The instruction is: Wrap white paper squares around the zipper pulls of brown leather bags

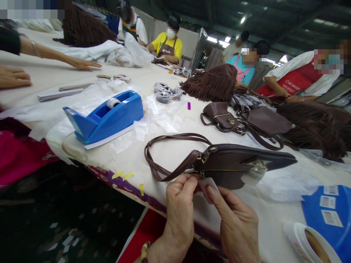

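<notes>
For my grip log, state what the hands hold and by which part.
The right hand pinches a white tag by its right side, thumb on its face. The left hand is closed beside it; what it grips, if anything, is hidden.

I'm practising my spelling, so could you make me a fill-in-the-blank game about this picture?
The thumb of the person's ____ hand lies on a small white rectangular card.
A blue plastic tape dispenser stands to the ____ of the dark brown zipped bag.
Exactly ____ short yellow strips stick along the edge of the cream-coloured table.
The co-worker in bright yellow wears a brown ____.

Missing words: right; left; three; apron.
</notes>
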A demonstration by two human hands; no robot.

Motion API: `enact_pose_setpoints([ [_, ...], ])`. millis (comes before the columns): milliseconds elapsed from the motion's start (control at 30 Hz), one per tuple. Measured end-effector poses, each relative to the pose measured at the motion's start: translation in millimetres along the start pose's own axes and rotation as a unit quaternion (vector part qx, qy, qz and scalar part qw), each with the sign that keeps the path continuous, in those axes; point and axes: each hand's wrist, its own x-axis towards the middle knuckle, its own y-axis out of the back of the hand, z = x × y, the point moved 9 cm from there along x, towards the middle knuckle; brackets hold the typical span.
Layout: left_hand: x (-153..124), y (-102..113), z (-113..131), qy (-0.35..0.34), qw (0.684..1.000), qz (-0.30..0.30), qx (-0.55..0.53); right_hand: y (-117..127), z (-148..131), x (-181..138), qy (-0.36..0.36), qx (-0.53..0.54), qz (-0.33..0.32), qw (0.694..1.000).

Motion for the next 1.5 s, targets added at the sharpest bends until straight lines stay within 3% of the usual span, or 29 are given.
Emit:
enact_pose_setpoints([
  [133,-4.4,6.6,-3.4,-0.008,1.000,0.014,-0.006,-6.4,-1.1,1.5,0.001,0.026,0.004,1.000],
  [233,-5.1,3.3,-7.8,0.009,1.000,-0.010,0.023,-9.5,-1.1,2.8,-0.009,0.052,0.018,0.998],
  [500,-8.8,-16.3,-11.9,0.032,0.997,-0.063,-0.003,-12.5,7.0,0.7,-0.104,0.178,0.027,0.978],
  [733,-3.0,-13.7,-13.6,0.046,0.998,-0.017,-0.034,-11.0,-6.7,4.0,-0.042,0.077,0.044,0.995],
  [1033,0.8,-8.8,-14.0,0.052,0.998,-0.002,-0.031,-10.1,-19.3,19.2,-0.001,0.039,-0.021,0.999],
  [1267,-2.1,-16.1,-19.6,0.093,0.993,-0.012,-0.066,-6.8,-21.6,18.5,0.004,0.054,0.044,0.998],
  [1367,-1.6,-15.7,-20.6,0.103,0.992,-0.005,-0.076,-5.2,-19.6,15.0,0.009,0.046,0.041,0.998],
  [1433,-0.7,-15.0,-20.5,0.097,0.993,-0.001,-0.071,-1.5,-25.6,12.0,0.050,0.003,0.045,0.998],
  [1500,0.3,-15.5,-19.3,0.080,0.994,0.001,-0.067,3.0,-40.0,6.4,0.137,-0.081,0.073,0.985],
])
